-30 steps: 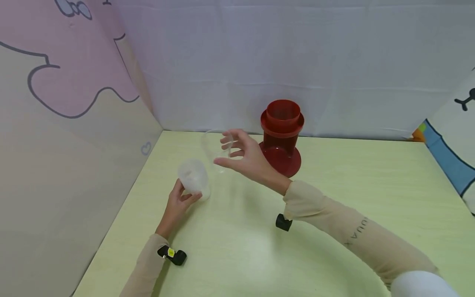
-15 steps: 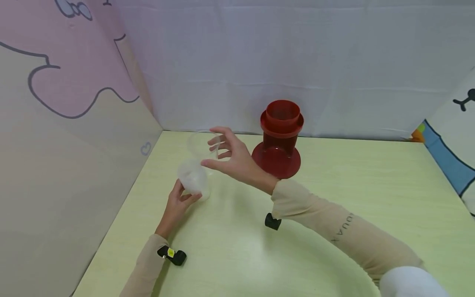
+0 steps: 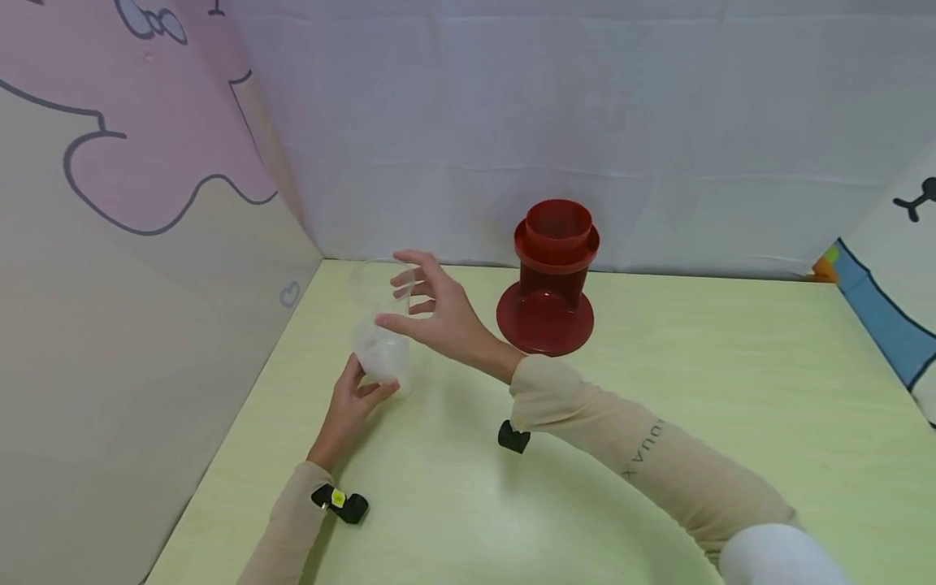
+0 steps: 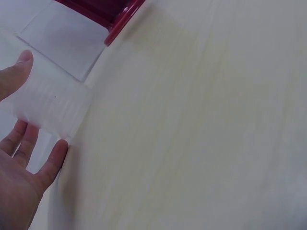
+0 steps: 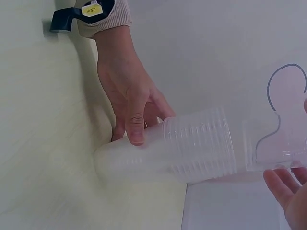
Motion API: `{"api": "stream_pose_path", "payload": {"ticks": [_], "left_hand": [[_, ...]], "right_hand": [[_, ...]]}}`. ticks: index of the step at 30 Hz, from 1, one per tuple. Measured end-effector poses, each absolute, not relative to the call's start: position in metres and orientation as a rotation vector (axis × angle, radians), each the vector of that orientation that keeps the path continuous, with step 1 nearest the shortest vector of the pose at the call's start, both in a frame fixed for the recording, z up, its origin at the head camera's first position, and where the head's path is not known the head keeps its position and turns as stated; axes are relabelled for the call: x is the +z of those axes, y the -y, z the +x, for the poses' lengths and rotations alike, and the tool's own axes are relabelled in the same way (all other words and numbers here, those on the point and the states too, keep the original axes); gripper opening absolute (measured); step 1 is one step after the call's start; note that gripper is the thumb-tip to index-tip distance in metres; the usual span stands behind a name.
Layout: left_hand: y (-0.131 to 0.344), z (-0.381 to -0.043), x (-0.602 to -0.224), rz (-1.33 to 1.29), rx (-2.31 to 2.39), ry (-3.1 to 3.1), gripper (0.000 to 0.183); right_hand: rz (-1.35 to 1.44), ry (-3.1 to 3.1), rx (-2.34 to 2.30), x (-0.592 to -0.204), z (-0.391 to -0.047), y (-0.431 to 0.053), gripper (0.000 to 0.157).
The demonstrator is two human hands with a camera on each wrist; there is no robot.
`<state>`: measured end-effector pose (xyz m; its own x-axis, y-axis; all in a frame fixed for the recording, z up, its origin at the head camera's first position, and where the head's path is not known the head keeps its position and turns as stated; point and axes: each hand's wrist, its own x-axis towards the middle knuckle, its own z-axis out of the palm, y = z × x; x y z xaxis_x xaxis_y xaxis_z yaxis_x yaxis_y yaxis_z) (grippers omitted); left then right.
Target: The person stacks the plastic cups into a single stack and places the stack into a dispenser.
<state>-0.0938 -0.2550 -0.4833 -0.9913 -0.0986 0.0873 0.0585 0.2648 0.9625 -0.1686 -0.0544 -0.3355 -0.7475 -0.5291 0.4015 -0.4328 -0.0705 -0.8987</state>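
Note:
My left hand [image 3: 354, 402] grips a stack of clear plastic cups [image 3: 382, 353] low down, thumb on one side and fingers on the other. In the right wrist view the nested rims of the stack [image 5: 199, 143] show beyond the left hand [image 5: 125, 91]. A single clear plastic cup [image 3: 369, 284] sits just above the mouth of the stack, held between the thumb and fingers of my right hand [image 3: 435, 313]. Because both are see-through, I cannot tell whether its bottom has entered the stack. The left wrist view shows the stack [image 4: 53, 103] tilted in the left hand [image 4: 24, 182].
A red plastic stand [image 3: 552, 280] with a round base and cup-like top is at the table's back, right of the hands. White cloth [image 3: 658, 138] hangs behind the pale table [image 3: 695, 366], and a printed cloth wall [image 3: 146, 325] borders the left side.
My right hand has moved left with the single cup, from beside the stack to over its mouth. The left hand and stack have stayed in place.

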Motion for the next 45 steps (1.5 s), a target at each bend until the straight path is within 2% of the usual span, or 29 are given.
{"api": "stream_pose_path", "payload": {"ticks": [12,20,26,37,45], "left_hand": [[0.256,-0.094,-0.488,0.031,-1.834,2.387,0.072],[0.246,-0.084,-0.462,0.002,-1.825,2.416,0.072],[0.247,-0.084,-0.462,-0.003,-1.846,2.403,0.073],[0.244,-0.083,-0.444,0.022,-1.867,2.393,0.071],[0.242,-0.081,-0.434,-0.098,-1.853,2.261,0.075]], "right_hand": [[-1.084,-2.154,-1.788,-0.351,-0.168,0.064,0.071],[-1.083,-2.203,-1.640,-0.361,-0.169,0.063,0.070],[-1.025,-2.205,-1.550,-0.372,-0.168,0.065,0.067],[-0.923,-2.106,-1.673,-0.390,-0.163,0.062,0.066],[-0.885,-2.120,-1.735,-0.399,-0.158,0.065,0.064]]}}
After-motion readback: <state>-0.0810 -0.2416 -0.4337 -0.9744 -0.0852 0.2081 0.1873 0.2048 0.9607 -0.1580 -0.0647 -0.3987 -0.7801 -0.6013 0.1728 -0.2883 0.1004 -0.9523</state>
